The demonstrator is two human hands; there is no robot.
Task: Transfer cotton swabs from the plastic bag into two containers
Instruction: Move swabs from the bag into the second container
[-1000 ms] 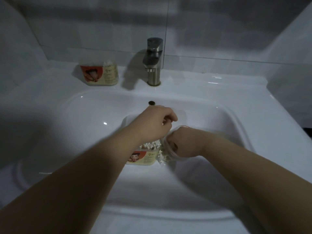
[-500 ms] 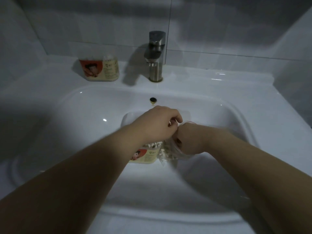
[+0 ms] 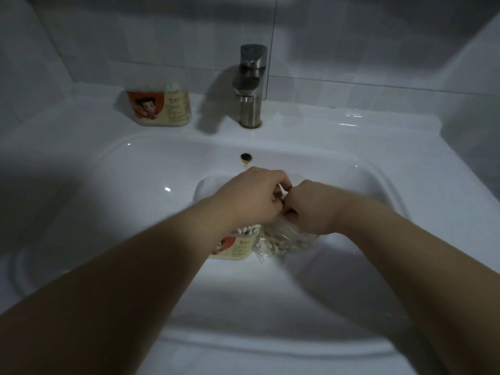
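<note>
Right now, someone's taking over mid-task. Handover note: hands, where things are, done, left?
Left hand: fingers curled at the mouth of the bag, seemingly pinching it.
Right hand: grips the bag's top, over the basin.
Near container: in the basin beside the bag, swabs standing in it.
Far container: on the ledge left of the tap, some swabs at its top.
Done: both containers hold swabs.
Left: empty the bag's remaining swabs into them.
</note>
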